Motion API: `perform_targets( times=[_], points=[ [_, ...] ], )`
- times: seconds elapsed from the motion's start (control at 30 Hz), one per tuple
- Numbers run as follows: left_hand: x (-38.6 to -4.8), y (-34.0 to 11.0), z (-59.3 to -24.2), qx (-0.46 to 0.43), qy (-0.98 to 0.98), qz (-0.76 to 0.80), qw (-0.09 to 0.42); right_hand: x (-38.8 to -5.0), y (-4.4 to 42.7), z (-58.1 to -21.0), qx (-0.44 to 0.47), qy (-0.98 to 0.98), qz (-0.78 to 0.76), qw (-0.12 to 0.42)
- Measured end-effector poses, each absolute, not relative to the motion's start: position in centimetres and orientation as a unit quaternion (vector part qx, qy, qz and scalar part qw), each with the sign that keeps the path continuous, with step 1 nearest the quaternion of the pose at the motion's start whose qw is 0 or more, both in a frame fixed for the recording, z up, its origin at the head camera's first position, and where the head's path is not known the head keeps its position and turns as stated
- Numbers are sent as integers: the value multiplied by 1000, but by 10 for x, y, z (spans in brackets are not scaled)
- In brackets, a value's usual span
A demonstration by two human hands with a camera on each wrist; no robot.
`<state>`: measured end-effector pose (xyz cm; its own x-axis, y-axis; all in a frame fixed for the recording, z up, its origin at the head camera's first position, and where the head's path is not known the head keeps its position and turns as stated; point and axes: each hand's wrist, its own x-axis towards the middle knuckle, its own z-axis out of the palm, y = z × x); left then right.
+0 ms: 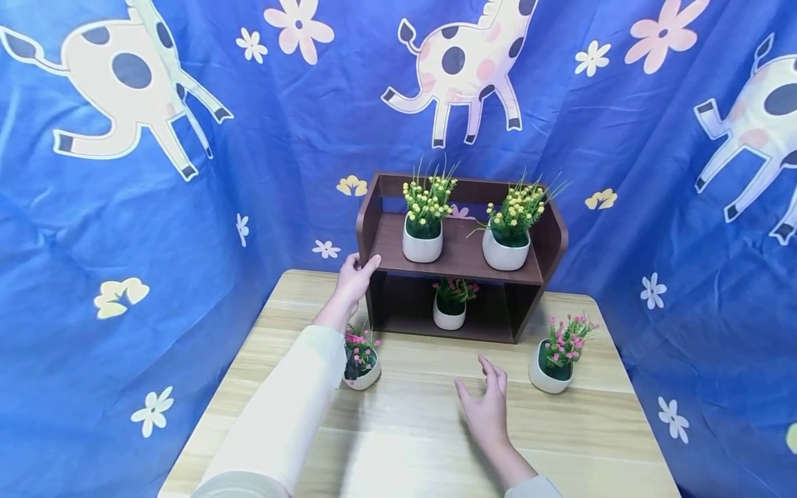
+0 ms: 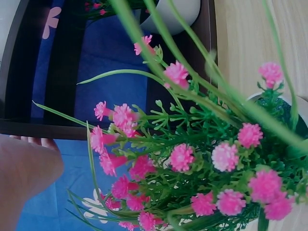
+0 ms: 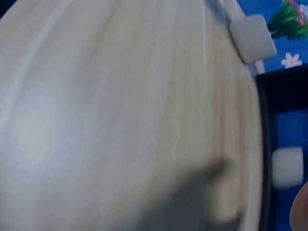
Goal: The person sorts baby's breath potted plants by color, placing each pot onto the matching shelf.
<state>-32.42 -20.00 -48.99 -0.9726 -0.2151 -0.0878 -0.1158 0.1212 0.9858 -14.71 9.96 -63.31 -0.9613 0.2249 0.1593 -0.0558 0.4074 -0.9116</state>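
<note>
My left hand grips the left side panel of a dark brown two-tier shelf, its thumb at the front edge. In the left wrist view, the fingers partly disappear behind the panel. Just below that wrist stands a pot of pink flowers, partly covered by the sleeve. My right hand hovers over the table, holding nothing, thumb and fingers apart and slightly bent. To its right is another white pot with pink flowers. The right wrist view catches only one blurred fingertip.
On the shelf's upper board stand a left pot of yellow flowers and a right one. Its lower compartment holds a pink-flowered pot. A blue patterned curtain surrounds the light wooden table at the back and sides.
</note>
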Motion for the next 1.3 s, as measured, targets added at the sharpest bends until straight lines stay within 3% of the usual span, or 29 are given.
perform_targets(
  times=[0.63, 1.0, 1.3],
  points=[
    [-324, -201, -492, 118, -744, -657, 38, -127, 185, -677, -147, -840, 506, 133],
    [-324, -201, -493, 118, -743, -657, 41, -129, 225, -670, -212, -832, 498, 120],
    [-326, -199, -492, 118, -737, -664, 44, -140, 249, -664, -243, -803, 522, 152]
  ],
)
